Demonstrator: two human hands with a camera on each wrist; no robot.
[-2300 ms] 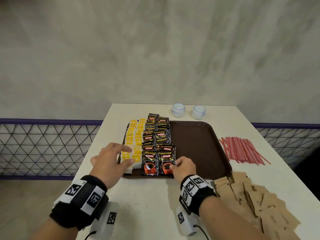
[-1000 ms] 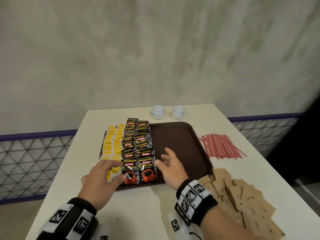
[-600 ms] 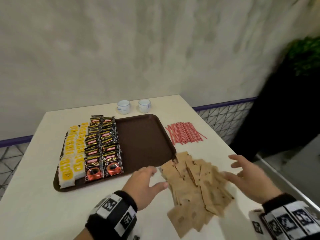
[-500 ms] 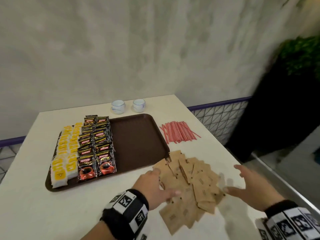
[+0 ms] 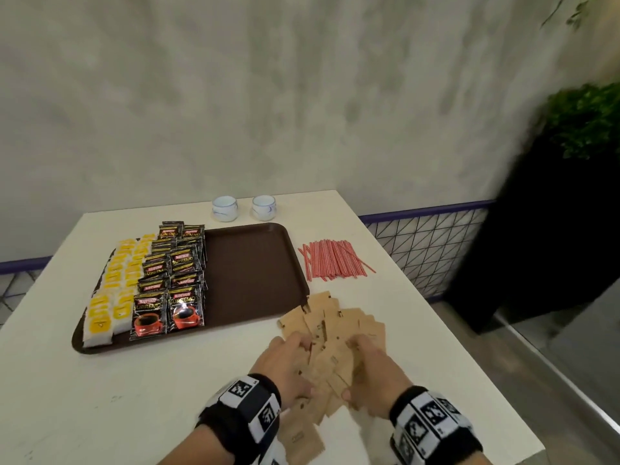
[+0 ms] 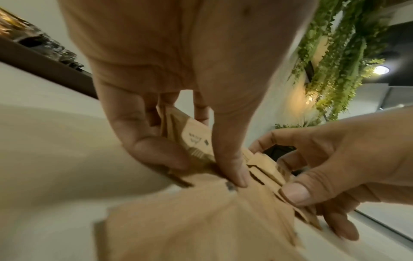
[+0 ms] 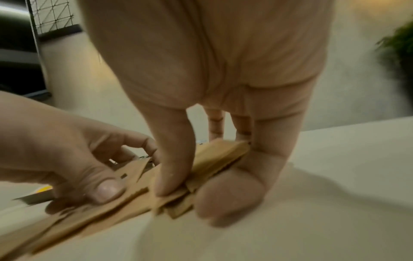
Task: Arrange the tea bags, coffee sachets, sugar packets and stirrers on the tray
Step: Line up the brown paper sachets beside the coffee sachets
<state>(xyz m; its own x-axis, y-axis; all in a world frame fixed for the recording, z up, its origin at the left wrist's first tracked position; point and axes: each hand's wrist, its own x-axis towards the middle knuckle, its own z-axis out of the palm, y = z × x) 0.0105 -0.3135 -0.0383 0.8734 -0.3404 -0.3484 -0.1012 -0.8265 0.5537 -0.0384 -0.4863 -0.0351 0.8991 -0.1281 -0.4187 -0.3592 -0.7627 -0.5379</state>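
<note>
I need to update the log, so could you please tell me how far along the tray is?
Done: tea bags and coffee sachets sit in rows on the tray. In hand: left hand and right hand grip the sugar packets on the table. Left: the packets and the stirrers, still off the tray.

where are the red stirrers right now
In the head view the red stirrers lie in a loose bundle on the white table, just right of the brown tray and beyond the brown sugar packets.
</note>
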